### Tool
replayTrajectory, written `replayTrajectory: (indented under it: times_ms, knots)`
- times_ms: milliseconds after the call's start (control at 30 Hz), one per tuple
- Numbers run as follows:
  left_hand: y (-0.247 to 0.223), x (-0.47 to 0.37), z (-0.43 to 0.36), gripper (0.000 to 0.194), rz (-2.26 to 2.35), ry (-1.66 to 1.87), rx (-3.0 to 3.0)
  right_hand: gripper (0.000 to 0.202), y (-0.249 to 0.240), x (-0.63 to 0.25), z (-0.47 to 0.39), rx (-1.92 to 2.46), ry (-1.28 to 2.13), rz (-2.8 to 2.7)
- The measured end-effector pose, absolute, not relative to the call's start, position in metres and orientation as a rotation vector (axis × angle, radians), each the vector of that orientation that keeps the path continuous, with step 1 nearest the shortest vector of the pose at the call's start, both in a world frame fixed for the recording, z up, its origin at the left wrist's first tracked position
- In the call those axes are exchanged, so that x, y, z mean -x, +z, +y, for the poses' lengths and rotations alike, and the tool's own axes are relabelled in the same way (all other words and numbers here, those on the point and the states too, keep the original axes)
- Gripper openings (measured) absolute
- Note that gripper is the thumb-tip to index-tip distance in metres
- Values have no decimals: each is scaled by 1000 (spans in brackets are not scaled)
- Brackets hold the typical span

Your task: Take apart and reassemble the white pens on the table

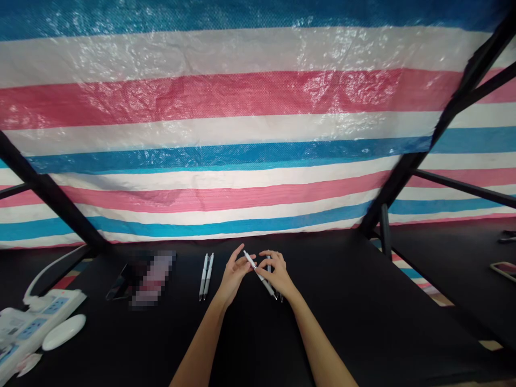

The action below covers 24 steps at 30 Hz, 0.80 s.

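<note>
A white and grey pen (pixel 261 276) slants between my two hands, its upper end to the left and its tip pointing down right. My right hand (pixel 277 272) pinches it near the middle. Around its upper part, my left hand (pixel 234 277) has its fingers partly spread; whether they grip the pen is unclear. Partly hidden behind my right hand, at least one more pen (pixel 281 297) lies on the black table (pixel 330 322). Two similar pens (pixel 207 277) lie side by side to the left of my left hand.
A dark phone-like object (pixel 121 282) lies left, beside a blurred patch. A white power strip (pixel 44 322) and a white oval object (pixel 64 332) are at the far left. Black frame bars (pixel 387 199) and a striped sheet (pixel 226 129) stand behind. Another phone (pixel 503 270) lies far right.
</note>
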<state>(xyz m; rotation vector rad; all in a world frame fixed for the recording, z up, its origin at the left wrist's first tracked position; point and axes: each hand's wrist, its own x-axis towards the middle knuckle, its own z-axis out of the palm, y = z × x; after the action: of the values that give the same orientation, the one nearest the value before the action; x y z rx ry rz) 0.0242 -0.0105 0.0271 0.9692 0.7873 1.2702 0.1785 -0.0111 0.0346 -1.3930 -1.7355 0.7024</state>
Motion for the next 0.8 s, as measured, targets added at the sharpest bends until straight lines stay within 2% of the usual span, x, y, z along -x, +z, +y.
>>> replayTrajectory:
  times_ms: [167,367,533,633,800]
  knots:
    - [25,-20,-6,53,879,1403,-902,12,38,-181,-9,1272,869,-1607]
    - [24,-10,0,43,953,1672,-781,19,39,-185,-6,1023,1184,-1473]
    - [23,-15,-2,43,1052,1664,-958,26,34,-186,-3,1036,1101,-1426]
    - [22,-20,-4,46,1091,1644,-1126,43,32,-190,1,1063,1034,-1343]
    - [20,-20,-7,32,1258,1626,-1389,54,29,-198,6,1099,1089,-1282]
